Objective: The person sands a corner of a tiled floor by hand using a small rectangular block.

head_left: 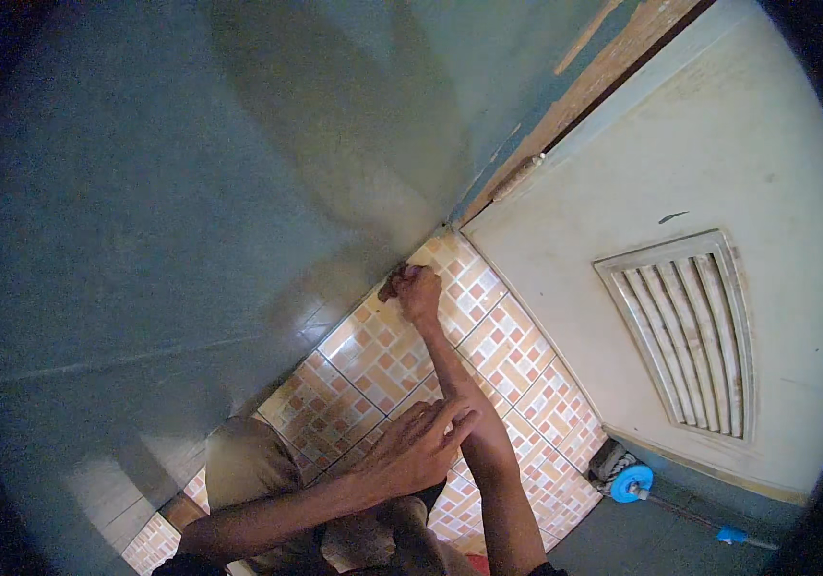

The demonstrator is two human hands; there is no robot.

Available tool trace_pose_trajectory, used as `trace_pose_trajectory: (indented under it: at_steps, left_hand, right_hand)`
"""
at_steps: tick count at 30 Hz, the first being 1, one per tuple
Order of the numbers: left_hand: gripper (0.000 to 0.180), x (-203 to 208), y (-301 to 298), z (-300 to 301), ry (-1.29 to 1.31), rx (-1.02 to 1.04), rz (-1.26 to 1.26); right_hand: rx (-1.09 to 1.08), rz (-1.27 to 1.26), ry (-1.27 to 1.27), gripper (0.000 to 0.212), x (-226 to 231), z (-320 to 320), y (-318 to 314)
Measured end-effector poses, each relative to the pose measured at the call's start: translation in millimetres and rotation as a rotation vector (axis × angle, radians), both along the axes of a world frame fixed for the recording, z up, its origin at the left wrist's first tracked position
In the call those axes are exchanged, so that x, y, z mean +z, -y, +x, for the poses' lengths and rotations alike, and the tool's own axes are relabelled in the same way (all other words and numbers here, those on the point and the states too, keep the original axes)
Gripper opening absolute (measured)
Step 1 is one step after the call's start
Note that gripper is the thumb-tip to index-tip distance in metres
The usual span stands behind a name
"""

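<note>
My right hand (418, 294) is closed in a fist, low at the foot of the blue-grey wall (143, 240), close to the corner by the door. Beside its fingers a small dark brown patch shows against the wall's base; whether this is a held thing or fingers in shadow is hard to make out. My left hand (416, 449) hangs in front of my right forearm, its fingers loosely stretched and nothing in them. Beneath both hands lies the tiled floor (344, 341), patterned in orange, pink and white.
A worn white door (546, 259) with a slatted vent (685, 336) stands to the right. At its lower corner rests a mop (613, 470) with a blue disc and a thin handle. My bent knees (248, 466) are at the lower left, near the wall.
</note>
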State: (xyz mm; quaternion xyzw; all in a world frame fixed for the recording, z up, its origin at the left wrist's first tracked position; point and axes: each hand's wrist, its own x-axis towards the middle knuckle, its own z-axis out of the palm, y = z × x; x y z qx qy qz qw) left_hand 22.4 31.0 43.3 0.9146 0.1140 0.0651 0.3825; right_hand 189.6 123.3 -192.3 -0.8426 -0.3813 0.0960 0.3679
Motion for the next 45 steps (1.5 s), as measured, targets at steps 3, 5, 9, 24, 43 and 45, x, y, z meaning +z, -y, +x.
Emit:
trace_pose_trajectory:
  at_steps: [3, 5, 9, 24, 43, 45]
  left_hand:
    - [0.052, -2.9, 2.6, 1.7, 0.046, 0.008, 0.049]
    - [0.052, -5.6, -0.8, -5.2, 0.019, 0.028, 0.059]
    - [0.053, -2.3, -1.2, -2.5, 0.001, 0.01, 0.068]
    - [0.053, -2.1, 1.3, -1.6, 0.007, 0.021, 0.038]
    - [0.054, -10.5, 1.4, -8.2, 0.03, 0.05, 0.047]
    - [0.051, -6.7, 2.2, -3.4, 0.077, 0.031, 0.055]
  right_hand:
    - [-0.032, -0.011, -0.341, 0.018, -1.6, 38.2, -9.0]
    - [-0.064, -0.05, -0.284, 0.018, 9.6, 28.9, -20.6]
    - [-0.142, -0.124, -0.074, 0.019, 4.6, 28.4, -20.0]
    - [-0.139, -0.044, -0.106, 0.013, -11.4, 42.1, -18.5]
    - [-0.146, -0.006, -0.096, 0.014, 19.1, 33.9, -20.0]
    - [0.027, 0.023, -0.411, 0.016, 10.0, 40.4, -10.7]
